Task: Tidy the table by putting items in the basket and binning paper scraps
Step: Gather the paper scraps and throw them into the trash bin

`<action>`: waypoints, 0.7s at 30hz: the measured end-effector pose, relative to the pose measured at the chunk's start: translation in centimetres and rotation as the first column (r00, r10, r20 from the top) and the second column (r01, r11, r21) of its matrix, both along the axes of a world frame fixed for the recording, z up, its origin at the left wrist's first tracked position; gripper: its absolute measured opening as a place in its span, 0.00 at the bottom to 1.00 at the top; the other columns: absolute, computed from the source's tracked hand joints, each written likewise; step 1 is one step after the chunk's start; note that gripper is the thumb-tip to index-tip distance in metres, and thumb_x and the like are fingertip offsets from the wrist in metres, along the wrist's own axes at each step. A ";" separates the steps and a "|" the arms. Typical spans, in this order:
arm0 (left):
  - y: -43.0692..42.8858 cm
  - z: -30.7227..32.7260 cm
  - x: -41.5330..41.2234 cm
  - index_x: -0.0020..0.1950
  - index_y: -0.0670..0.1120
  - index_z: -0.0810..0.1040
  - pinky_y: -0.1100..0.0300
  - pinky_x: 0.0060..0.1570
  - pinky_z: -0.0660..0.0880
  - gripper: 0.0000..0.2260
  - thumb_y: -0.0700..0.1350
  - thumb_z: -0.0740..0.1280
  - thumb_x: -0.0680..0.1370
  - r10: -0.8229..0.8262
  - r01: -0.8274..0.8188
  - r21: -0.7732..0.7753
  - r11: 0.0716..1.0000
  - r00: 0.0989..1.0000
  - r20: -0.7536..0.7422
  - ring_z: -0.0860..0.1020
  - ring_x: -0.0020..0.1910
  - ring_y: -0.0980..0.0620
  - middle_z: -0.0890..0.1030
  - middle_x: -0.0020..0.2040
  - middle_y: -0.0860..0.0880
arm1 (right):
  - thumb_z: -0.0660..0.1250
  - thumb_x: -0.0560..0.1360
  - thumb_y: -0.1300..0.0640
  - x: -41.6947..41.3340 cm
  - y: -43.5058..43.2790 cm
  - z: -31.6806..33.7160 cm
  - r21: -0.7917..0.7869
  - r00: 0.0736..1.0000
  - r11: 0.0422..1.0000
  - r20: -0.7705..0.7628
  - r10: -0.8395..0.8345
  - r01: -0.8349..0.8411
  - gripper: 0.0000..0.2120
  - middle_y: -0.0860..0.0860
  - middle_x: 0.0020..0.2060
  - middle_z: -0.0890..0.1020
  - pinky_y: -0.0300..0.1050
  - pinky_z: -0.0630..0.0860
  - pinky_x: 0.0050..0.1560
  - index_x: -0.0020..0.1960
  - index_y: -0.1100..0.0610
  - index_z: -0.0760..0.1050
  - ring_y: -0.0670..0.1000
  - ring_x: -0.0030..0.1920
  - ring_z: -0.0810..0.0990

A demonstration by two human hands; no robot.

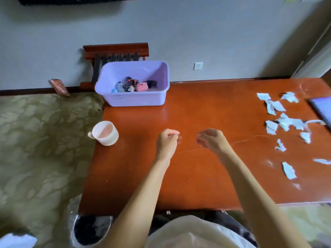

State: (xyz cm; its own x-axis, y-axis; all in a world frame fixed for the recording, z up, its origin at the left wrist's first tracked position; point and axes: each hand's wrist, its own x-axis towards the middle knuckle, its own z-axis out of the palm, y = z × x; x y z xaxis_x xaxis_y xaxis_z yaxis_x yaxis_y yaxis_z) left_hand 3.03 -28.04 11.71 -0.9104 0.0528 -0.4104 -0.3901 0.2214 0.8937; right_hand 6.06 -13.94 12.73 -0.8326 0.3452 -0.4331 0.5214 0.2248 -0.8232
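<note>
**Hovering Above the Table, Both Hands Hold Nothing**

Head view: the left hand (167, 143) and the right hand (211, 140) hang side by side just over the red-brown table (197, 179), with a small gap between them. Both are released. Their fingers curl loosely and turn toward each other, and nothing shows in either one, though the fingertips are somewhat blurred.

Beyond the left hand and a little to its left, the purple basket (136, 102) stands at the table's far left corner, well apart from both hands. Small toys (138, 85) lie heaped on its floor, a pink one among them. Left of the left hand, near the table's edge, sits a white cup (105, 134) with its handle turned away from the hand.

Well to the right of the right hand, paper scraps (291, 122) lie scattered over the tabletop. Some lie farther off than the hand and some nearer the person. Past them, at the picture's right edge, part of a flat screen (322, 108) rests on the table.

Under the left forearm, on the carpet by the table's near left corner, stands the bin (80, 233) with a clear liner. Something pale shows inside it, too blurred to make out.
</note>
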 end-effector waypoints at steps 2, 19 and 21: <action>5.5 -0.1 0.6 0.45 0.46 0.77 0.57 0.48 0.76 0.10 0.36 0.58 0.77 -0.038 0.038 -0.017 0.999 0.999 0.004 0.80 0.41 0.49 0.82 0.42 0.47 | 0.64 0.74 0.63 1.0 5.4 -0.5 0.011 1.000 1.000 0.010 -0.012 0.012 0.07 0.57 0.39 0.82 0.47 0.73 0.46 0.40 0.56 0.77 0.53 0.42 0.78; 30.6 -4.5 6.6 0.40 0.48 0.74 0.57 0.46 0.76 0.09 0.35 0.61 0.75 -0.367 0.400 -0.148 0.905 0.907 0.207 0.76 0.34 0.55 0.78 0.42 0.47 | 0.72 0.71 0.55 12.2 29.8 -8.0 0.371 0.882 0.928 0.432 -0.188 0.016 0.25 0.60 0.62 0.70 0.50 0.73 0.55 0.62 0.63 0.68 0.62 0.58 0.76; 31.3 -5.2 6.7 0.40 0.48 0.74 0.56 0.47 0.77 0.09 0.35 0.61 0.75 -0.373 0.411 -0.160 0.898 0.901 0.221 0.77 0.35 0.53 0.78 0.43 0.46 | 0.72 0.71 0.54 12.5 29.5 -8.7 0.391 0.867 0.920 0.457 -0.199 0.005 0.25 0.60 0.63 0.69 0.52 0.73 0.56 0.61 0.64 0.67 0.63 0.59 0.75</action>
State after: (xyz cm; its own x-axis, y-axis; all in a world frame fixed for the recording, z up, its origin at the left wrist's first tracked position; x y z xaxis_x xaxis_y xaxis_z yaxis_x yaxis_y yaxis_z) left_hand 9.71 3.21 6.48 -0.7420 0.2905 -0.6041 -0.3842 0.5542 0.7384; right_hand 18.53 15.61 4.02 -0.5037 0.6295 -0.5916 0.8638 0.3798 -0.3312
